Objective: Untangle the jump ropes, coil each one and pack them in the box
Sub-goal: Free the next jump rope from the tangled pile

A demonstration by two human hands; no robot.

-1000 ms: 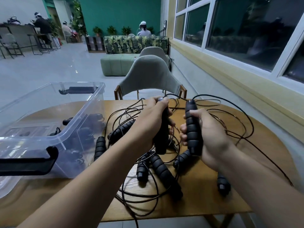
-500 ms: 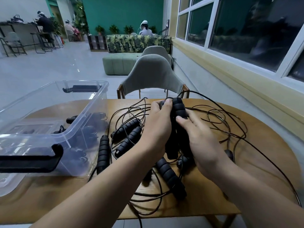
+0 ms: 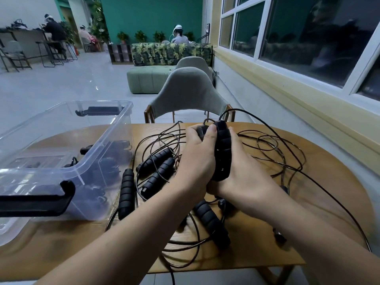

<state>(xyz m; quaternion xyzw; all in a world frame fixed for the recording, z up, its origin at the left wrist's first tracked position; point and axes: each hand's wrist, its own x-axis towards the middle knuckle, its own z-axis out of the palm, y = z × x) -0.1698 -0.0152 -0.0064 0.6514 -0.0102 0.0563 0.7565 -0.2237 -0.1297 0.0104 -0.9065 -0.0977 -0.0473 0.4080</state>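
Gripping ribbed black handles [image 3: 223, 153]: left hand [image 3: 197, 161], right hand [image 3: 246, 175]; thin cords [image 3: 267, 144] tangled.

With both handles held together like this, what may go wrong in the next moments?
1. The left hand and right hand grip the paired handles, whose cords run into the tangle; lifting may tighten knots.
2. It may also drag a loose handle off the table, where a cord loop hangs over the near edge.

No readable text, label, brand, number or sign shows anywhere.
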